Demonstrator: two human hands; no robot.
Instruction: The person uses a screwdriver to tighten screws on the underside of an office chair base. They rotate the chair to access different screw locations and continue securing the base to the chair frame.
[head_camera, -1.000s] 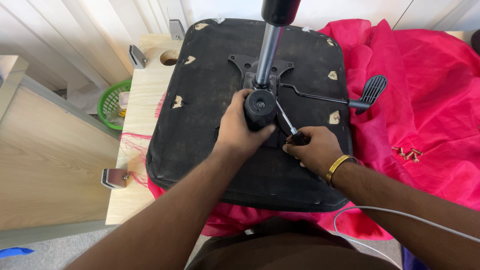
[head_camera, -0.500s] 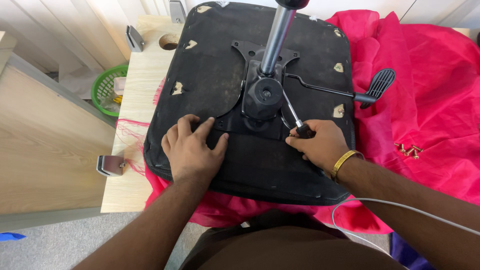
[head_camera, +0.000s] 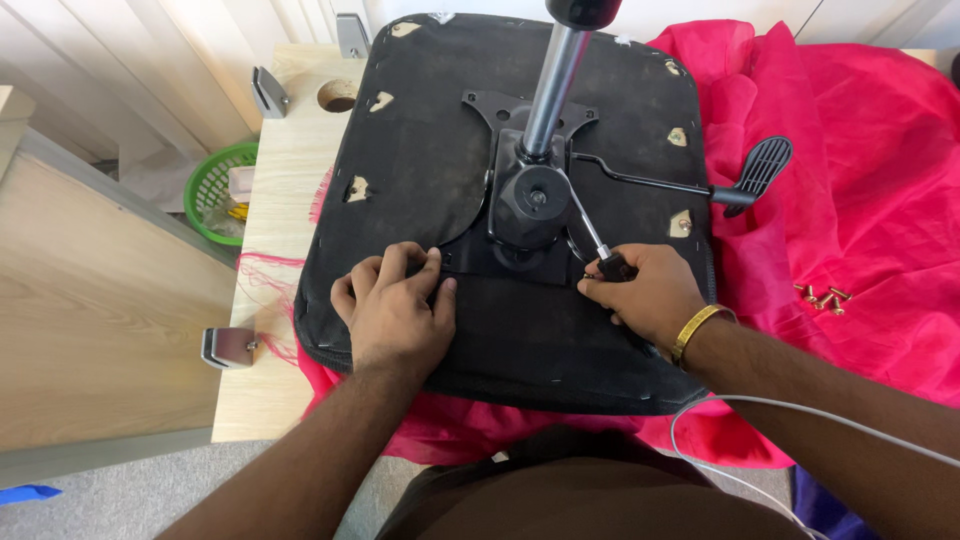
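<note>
An upturned black chair seat (head_camera: 420, 140) lies on a wooden table over red cloth (head_camera: 860, 170). A black metal mechanism plate (head_camera: 525, 200) with a silver gas cylinder (head_camera: 552, 85) is mounted at its middle. My left hand (head_camera: 395, 305) rests flat on the seat, fingers at the plate's near left corner. My right hand (head_camera: 645, 290) grips the black handle of a screwdriver (head_camera: 600, 250), whose shaft points up-left to the mechanism. A black lever paddle (head_camera: 755, 168) sticks out to the right.
Several small brass screws (head_camera: 822, 297) lie on the red cloth at right. A green basket (head_camera: 218, 190) stands on the floor at left, beside a wooden panel (head_camera: 90, 310). Metal brackets (head_camera: 228, 345) sit on the table edge. A white cable (head_camera: 790, 410) crosses my right arm.
My left hand let go of the mechanism's hub and dropped onto the seat by the plate's near left corner. My right hand kept hold of the screwdriver.
</note>
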